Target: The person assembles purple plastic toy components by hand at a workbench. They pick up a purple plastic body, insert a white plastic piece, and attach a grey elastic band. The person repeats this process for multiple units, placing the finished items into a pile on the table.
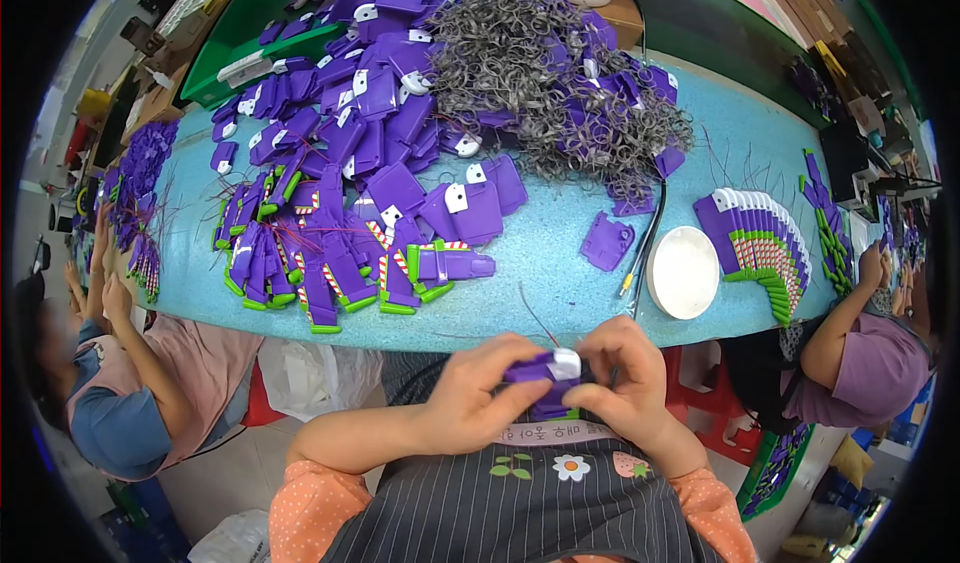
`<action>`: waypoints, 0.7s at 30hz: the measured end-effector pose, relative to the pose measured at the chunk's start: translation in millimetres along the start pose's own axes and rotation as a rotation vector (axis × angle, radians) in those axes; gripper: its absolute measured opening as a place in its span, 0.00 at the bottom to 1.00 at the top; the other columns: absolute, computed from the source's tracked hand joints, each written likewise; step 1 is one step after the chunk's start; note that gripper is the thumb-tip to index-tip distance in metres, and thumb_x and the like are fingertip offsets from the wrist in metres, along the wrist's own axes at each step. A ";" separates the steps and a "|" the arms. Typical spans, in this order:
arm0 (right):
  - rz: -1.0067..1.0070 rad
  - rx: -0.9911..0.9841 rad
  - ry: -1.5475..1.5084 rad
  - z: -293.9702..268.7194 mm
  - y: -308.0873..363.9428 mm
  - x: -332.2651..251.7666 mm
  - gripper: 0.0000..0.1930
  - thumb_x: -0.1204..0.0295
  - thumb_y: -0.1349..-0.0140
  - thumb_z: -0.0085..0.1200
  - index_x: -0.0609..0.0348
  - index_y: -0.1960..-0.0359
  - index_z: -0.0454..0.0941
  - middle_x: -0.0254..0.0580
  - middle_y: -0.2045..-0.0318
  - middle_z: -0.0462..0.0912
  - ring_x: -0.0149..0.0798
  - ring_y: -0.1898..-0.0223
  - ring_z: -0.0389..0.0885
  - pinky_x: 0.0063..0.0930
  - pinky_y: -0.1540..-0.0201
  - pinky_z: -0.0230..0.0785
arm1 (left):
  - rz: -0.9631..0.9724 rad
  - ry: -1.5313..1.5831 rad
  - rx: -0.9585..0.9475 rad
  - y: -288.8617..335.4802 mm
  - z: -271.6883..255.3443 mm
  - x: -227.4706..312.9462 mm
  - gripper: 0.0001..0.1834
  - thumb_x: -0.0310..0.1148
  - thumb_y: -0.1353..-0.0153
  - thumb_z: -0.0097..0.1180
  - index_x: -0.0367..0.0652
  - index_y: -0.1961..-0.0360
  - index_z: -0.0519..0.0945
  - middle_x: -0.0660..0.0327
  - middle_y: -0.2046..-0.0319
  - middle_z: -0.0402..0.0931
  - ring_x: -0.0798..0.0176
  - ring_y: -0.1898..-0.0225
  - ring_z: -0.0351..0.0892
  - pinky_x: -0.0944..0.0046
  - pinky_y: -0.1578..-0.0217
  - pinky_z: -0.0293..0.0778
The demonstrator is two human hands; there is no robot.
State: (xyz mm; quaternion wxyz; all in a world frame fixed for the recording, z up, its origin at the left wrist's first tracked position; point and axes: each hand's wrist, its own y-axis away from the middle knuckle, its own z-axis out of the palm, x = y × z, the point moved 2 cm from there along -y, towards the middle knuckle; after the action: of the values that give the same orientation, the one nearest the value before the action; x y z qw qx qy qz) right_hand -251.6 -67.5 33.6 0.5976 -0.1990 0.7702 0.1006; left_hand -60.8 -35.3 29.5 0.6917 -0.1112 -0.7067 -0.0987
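Note:
Close in front of my apron, both hands hold one small purple plastic casing [545, 391] with a white end piece and a bit of green at its lower edge. My left hand [470, 388] pinches its left side between thumb and fingers. My right hand [630, 378] closes on its right side, thumb near the white end. A thin wire [538, 315] rises from the casing. Beyond my left hand lies a heap of purple parts with green ends [325, 258], striped edges and red wires. A white round dish [683, 273] stands beyond my right hand.
Purple and white shells [375, 93] and a mound of grey curled pieces [530, 73] cover the blue table's [560, 303] far side. Finished-looking casings [760, 248] fan out at right. A black cable [648, 243] runs beside the dish. Co-workers sit left [150, 383] and right [850, 363].

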 end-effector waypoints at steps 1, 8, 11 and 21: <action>0.107 -0.100 -0.014 0.1 0.0 -2.4 0.15 0.69 0.53 0.67 0.62 0.67 0.76 0.35 0.80 0.72 0.25 0.80 0.67 0.19 0.79 0.59 | -0.010 0.082 0.078 0.6 -6.5 -0.7 0.09 0.26 0.38 0.50 0.32 0.59 0.73 0.57 0.65 0.75 0.70 0.64 0.74 0.69 0.62 0.69; 0.209 -0.247 -0.016 12.3 12.6 3.7 0.08 0.72 0.42 0.57 0.66 0.68 0.75 0.35 0.86 0.72 0.24 0.85 0.68 0.21 0.82 0.58 | -0.003 0.402 0.246 1.9 -4.8 -17.5 0.11 0.27 0.36 0.50 0.32 0.56 0.70 0.61 0.64 0.75 0.73 0.64 0.73 0.71 0.62 0.69; 0.166 -0.233 -0.038 8.2 15.3 2.0 0.07 0.72 0.42 0.57 0.65 0.68 0.75 0.34 0.86 0.72 0.23 0.86 0.67 0.20 0.83 0.56 | -0.103 0.492 0.215 5.6 -3.8 -20.6 0.11 0.28 0.36 0.50 0.32 0.56 0.71 0.61 0.64 0.76 0.74 0.63 0.73 0.72 0.61 0.69; 0.252 -0.091 -0.145 6.9 29.4 7.5 0.07 0.73 0.40 0.54 0.65 0.68 0.73 0.30 0.85 0.74 0.18 0.84 0.65 0.17 0.83 0.56 | -0.147 0.508 0.282 4.0 13.3 -33.4 0.11 0.30 0.36 0.51 0.34 0.57 0.71 0.62 0.64 0.76 0.74 0.62 0.73 0.71 0.59 0.69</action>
State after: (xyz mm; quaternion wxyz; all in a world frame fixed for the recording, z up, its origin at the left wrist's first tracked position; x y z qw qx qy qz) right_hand -259.7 -39.7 22.1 0.6247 -0.1197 0.7385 0.2235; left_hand -71.7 -28.3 -4.3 0.8460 0.0657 -0.5240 -0.0742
